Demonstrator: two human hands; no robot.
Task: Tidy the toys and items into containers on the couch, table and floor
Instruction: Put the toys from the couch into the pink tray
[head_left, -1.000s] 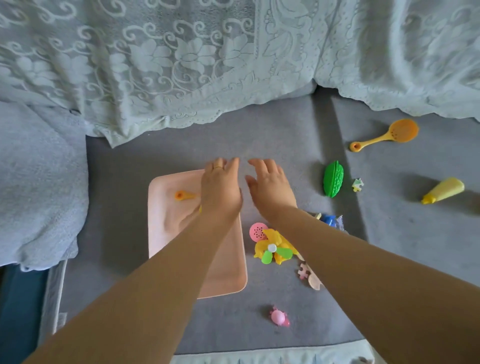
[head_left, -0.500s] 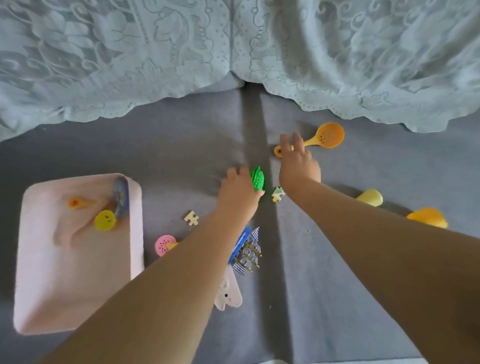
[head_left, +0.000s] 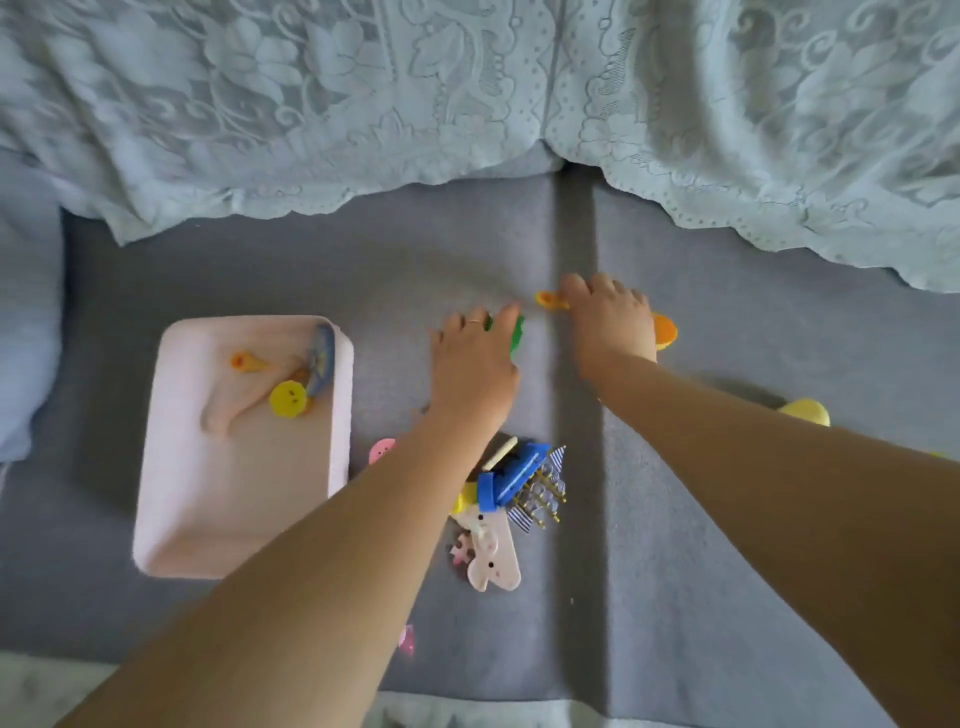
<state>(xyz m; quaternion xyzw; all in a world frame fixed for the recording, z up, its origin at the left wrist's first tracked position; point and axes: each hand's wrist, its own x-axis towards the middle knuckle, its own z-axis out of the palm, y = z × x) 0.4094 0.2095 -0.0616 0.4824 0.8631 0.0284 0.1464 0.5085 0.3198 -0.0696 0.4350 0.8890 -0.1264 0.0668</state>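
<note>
We saw one pink tray (head_left: 171, 512) left; left hand (head_left: 475, 366) fingers gripped one green toy (head_left: 517, 338), right hand (head_left: 613, 327) fingers gripped one orange spoon (head_left: 546, 300).

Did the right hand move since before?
Yes. The right hand went forward onto the orange spoon. Before, its fingers only reached the handle's tip; now it covers the handle, right of the couch seam.

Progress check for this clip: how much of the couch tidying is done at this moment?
Early stage. Done: the pink tray holds a few small toys. In hand: left hand covers the green toy; right hand is on the orange spoon. Left: the blue toy pile and yellow toy.
</note>
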